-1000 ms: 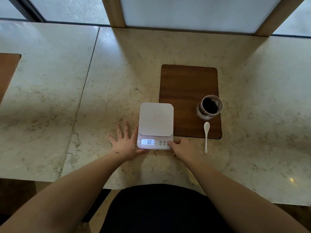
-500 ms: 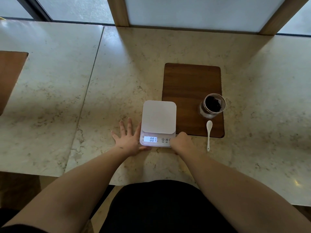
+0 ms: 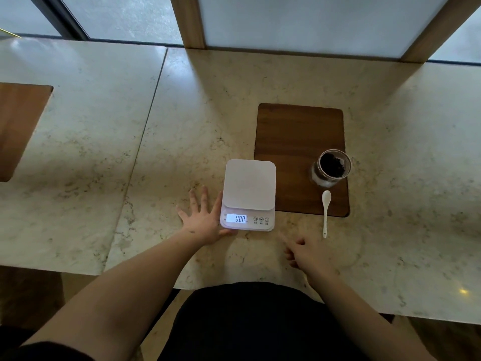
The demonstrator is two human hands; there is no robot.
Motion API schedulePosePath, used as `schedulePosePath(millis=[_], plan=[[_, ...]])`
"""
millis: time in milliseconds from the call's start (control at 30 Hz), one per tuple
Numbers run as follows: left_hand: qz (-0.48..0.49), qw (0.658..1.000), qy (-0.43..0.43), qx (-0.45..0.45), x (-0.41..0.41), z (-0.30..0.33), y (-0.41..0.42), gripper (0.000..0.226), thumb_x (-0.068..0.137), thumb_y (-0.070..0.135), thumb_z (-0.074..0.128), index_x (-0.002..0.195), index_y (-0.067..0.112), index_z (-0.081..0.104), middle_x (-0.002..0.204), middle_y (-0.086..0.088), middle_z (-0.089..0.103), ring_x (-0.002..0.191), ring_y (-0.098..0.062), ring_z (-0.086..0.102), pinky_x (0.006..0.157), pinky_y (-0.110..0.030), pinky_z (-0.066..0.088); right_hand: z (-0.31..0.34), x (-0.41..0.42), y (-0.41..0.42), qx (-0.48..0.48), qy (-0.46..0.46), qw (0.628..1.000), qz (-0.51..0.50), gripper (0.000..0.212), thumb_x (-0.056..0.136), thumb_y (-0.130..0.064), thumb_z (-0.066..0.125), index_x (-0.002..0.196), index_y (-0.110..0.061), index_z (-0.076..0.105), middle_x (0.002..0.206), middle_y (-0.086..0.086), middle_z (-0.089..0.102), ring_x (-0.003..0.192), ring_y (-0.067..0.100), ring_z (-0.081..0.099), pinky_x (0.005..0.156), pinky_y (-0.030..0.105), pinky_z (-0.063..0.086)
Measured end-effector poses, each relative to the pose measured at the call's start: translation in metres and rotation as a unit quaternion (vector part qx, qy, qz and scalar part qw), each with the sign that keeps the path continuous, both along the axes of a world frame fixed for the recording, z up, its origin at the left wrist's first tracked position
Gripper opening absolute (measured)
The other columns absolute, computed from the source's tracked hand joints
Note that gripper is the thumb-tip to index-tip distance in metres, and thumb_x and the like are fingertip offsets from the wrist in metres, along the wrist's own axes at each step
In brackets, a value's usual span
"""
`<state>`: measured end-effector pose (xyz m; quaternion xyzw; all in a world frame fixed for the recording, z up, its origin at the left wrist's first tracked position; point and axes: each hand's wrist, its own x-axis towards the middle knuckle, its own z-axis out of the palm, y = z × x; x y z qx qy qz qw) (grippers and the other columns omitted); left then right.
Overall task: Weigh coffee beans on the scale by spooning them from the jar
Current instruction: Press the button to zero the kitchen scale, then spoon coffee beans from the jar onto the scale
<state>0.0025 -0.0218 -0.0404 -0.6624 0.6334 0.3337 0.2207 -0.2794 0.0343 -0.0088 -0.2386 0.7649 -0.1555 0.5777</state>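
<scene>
A: What carries it all?
B: A pale marble worktop [image 3: 260,100], with a brown mat [image 3: 294,142] lying on it.

A: And the scale?
B: The white scale [image 3: 248,195] sits on the worktop, its right edge over the mat's left side. Its platform is bare and the display reads 000.

A: The hands?
B: The left hand [image 3: 201,220] lies flat on the worktop, fingers spread, touching the scale's left edge. The right hand [image 3: 305,252] hovers near the scale's front right corner, apart from it, forefinger out, the other fingers curled, holding nothing.

A: The beans?
B: In the open jar [image 3: 330,168], upright at the mat's right edge.

A: The spoon?
B: The white spoon [image 3: 325,212] lies just in front of the jar, bowl on the mat, handle on the worktop.
</scene>
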Motion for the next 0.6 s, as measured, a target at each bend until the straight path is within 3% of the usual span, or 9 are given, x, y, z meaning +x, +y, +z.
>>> schedulePosePath(millis=[133,267,400,533,600], plan=[[0.002,1.000,0.003,0.003,0.000,0.001,-0.001,0.128,0.040,0.116,0.003,0.132,0.049,-0.055,0.152,-0.009,-0.055,0.132,-0.042,-0.056,0.107,-0.087,-0.010,0.000,-0.004,0.002,-0.011,0.018,1.000,-0.007,0.020,0.092,-0.024,0.067,0.091,-0.006,0.057,0.074,0.010,0.067,0.060,0.017,0.059,0.054,0.027,0.053],[0.003,1.000,-0.002,0.002,0.004,-0.002,0.001,0.127,0.044,0.116,0.009,0.131,0.050,-0.056,0.149,-0.008,-0.058,0.132,-0.041,-0.057,0.108,-0.086,-0.011,0.002,-0.008,0.000,-0.046,0.102,0.993,0.026,0.014,0.090,-0.020,0.064,0.084,-0.008,0.060,0.080,0.011,0.069,0.073,0.023,0.067,0.072,0.042,0.058],[0.020,1.000,0.010,0.000,0.002,-0.011,-0.001,0.127,0.045,0.117,0.018,0.132,0.056,-0.052,0.144,-0.003,-0.061,0.128,-0.037,-0.059,0.109,-0.085,-0.010,0.011,-0.024,-0.006,-0.052,0.172,0.982,0.059,0.015,0.088,-0.021,0.059,0.082,-0.009,0.066,0.079,0.009,0.069,0.066,0.016,0.062,0.055,0.026,0.047],[0.021,1.000,0.014,-0.004,0.001,-0.013,-0.001,0.128,0.045,0.117,0.022,0.133,0.058,-0.050,0.140,0.000,-0.063,0.123,-0.034,-0.062,0.108,-0.084,-0.012,0.012,-0.042,-0.023,-0.056,0.204,0.977,0.038,0.012,0.092,-0.022,0.058,0.096,-0.011,0.059,0.088,0.007,0.065,0.076,0.018,0.062,0.061,0.030,0.047],[0.016,1.000,0.008,-0.001,0.002,-0.013,-0.001,0.128,0.045,0.117,0.021,0.132,0.058,-0.051,0.139,0.000,-0.064,0.122,-0.034,-0.063,0.109,-0.085,-0.011,0.011,-0.049,-0.031,-0.062,0.227,0.971,0.034,0.013,0.093,-0.022,0.059,0.099,-0.012,0.054,0.083,0.001,0.057,0.068,0.013,0.055,0.052,0.028,0.039]])
